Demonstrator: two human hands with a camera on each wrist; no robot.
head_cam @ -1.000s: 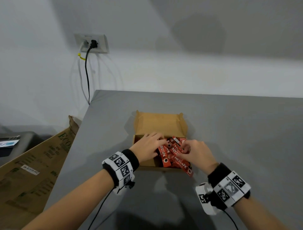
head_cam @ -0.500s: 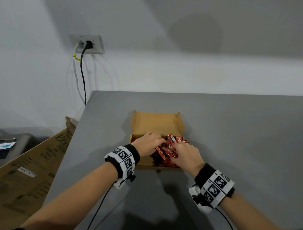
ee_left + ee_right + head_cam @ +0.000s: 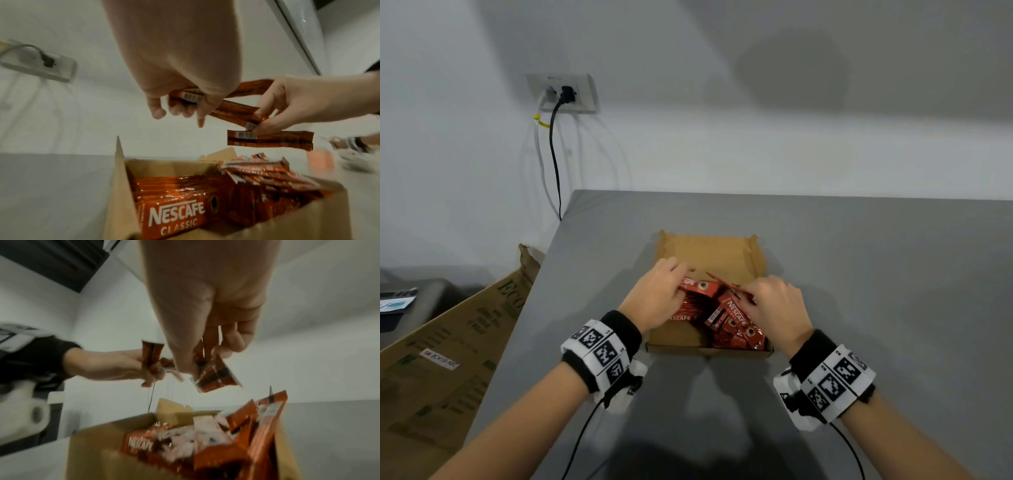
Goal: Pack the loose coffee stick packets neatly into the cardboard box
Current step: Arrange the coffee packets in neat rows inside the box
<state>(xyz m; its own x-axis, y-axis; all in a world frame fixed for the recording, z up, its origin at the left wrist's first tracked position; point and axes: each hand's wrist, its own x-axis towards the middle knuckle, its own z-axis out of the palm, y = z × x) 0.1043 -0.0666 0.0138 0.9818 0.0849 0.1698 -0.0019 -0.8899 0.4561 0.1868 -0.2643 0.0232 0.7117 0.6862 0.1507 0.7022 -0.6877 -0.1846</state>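
Several packets [image 3: 242, 112] hang just above the box [image 3: 709, 351], my left hand [image 3: 654, 298] and right hand [image 3: 777, 308] each pinching their ends; light, slick and floppy, I'd grip them mid-length.

Your cardboard box [image 3: 709, 253] is open on the grey table, brown, lid flap tipped back at the far side. Red Nescafe Classic stick packets [image 3: 732, 323] fill it: on the left they lie flat and stacked, on the right they sit jumbled, tilted, ends poking above the rim. A few raised packets [image 3: 236, 112] sit above the box, crossed over each other. One more packet [image 3: 270, 142] is level just below those, barcode end showing.
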